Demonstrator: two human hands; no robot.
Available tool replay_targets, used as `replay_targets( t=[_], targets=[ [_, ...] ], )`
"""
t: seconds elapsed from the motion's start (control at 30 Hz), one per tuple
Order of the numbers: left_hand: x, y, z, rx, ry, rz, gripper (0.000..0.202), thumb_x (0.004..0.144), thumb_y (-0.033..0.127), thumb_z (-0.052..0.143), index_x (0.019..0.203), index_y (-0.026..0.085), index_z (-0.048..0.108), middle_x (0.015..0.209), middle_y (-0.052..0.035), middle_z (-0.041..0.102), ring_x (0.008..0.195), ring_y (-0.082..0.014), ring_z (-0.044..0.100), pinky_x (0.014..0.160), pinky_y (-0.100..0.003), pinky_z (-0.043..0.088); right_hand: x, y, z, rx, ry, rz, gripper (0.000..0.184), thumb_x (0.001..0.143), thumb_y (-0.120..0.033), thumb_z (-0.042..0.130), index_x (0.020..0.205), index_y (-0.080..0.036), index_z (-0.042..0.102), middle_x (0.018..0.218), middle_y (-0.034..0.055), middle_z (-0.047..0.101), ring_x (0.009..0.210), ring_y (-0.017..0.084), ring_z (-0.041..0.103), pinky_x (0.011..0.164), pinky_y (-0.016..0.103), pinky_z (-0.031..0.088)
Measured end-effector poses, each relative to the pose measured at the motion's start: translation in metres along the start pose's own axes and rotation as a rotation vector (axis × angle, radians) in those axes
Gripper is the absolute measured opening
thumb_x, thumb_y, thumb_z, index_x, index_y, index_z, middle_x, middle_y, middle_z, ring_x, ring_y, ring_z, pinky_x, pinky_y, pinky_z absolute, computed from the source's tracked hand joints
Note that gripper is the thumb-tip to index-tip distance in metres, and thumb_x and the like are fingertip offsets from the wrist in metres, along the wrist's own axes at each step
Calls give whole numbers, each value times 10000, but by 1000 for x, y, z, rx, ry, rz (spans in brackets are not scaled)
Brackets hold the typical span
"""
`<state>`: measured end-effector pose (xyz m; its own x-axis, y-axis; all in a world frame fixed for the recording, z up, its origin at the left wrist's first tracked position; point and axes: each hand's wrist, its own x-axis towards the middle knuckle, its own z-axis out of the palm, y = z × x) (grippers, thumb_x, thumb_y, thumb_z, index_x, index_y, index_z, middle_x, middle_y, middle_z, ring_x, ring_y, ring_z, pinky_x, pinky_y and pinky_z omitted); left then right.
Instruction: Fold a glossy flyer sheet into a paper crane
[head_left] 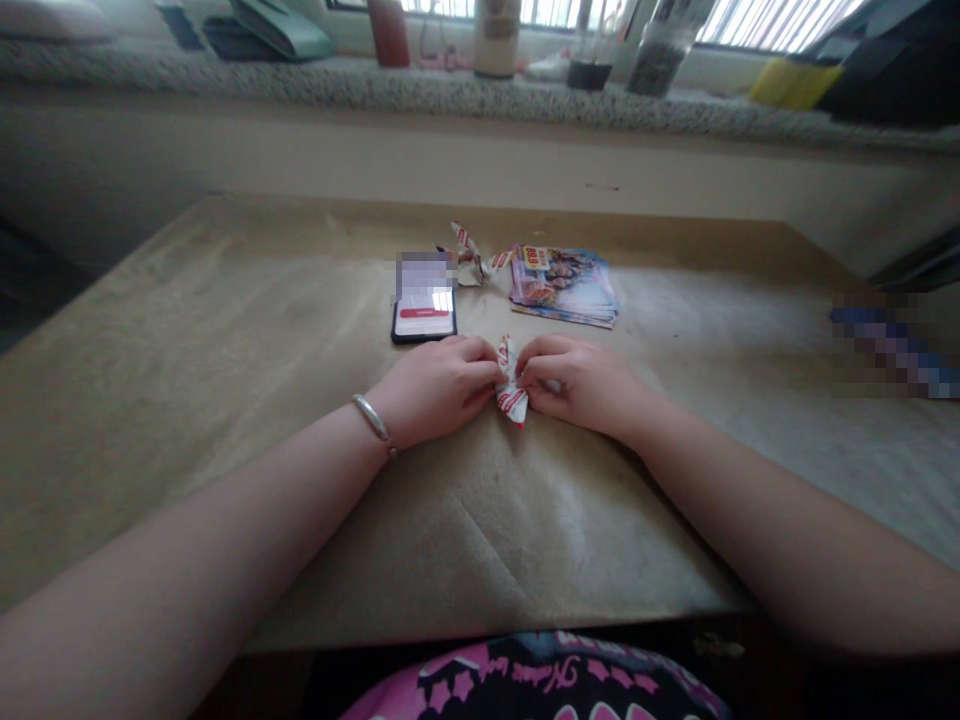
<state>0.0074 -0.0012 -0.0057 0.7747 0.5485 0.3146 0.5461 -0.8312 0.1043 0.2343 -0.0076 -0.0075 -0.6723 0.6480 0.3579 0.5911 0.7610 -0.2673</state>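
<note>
Between my two hands is a folded piece of white paper with red print point(511, 392), pinched from both sides by the fingertips. My left hand point(439, 390), with a silver bangle point(373, 418) on its wrist, grips the paper's left side. My right hand point(577, 385) holds the right side. A second folded paper with red print point(469, 255) lies farther off, beside a stack of glossy printed leaflets point(562, 287). A black smartphone point(424, 318) lies face up just beyond my left hand, its upper screen blurred out.
Brown paper covers the table point(225, 400). A blurred blue object point(892, 345) lies at the right edge. Beyond the table runs a granite ledge point(360, 85) holding bottles, jars and a yellow item, under a barred window.
</note>
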Motion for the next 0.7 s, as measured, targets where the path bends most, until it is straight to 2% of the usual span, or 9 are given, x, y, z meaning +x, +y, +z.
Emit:
replay_targets(
  t=[0.13, 0.27, 0.43, 0.7],
  targets=[
    [0, 3, -2, 32, 0, 16, 181, 883, 273, 576, 971, 199, 715, 1043, -55, 675, 883, -182, 632, 770, -298, 499, 2, 8, 7, 182, 60, 71, 66, 745, -153, 627, 709, -189, 670, 771, 47, 667, 756, 169, 600, 721, 295, 455],
    [1, 7, -3, 46, -6, -28, 195, 888, 336, 584, 953, 207, 715, 1013, -51, 677, 871, -184, 637, 760, -302, 509, 2, 12, 13, 254, 81, 102, 56, 726, -152, 636, 696, -197, 651, 758, 35, 668, 753, 167, 595, 734, 302, 450],
    [6, 10, -3, 186, -29, 30, 198, 917, 298, 537, 889, 165, 680, 958, -68, 692, 901, -207, 639, 776, -316, 503, 1, 5, 10, 155, 88, 67, 85, 723, -128, 615, 742, -197, 661, 798, 47, 664, 781, 182, 578, 751, 309, 452],
    [9, 12, -2, 326, 9, 50, 206, 928, 264, 496, 803, 154, 618, 832, -63, 698, 777, -201, 643, 743, -327, 477, 3, -10, 0, -150, -20, 52, 112, 791, -198, 571, 846, -179, 667, 880, 86, 684, 884, 247, 583, 780, 351, 450]
  ],
)
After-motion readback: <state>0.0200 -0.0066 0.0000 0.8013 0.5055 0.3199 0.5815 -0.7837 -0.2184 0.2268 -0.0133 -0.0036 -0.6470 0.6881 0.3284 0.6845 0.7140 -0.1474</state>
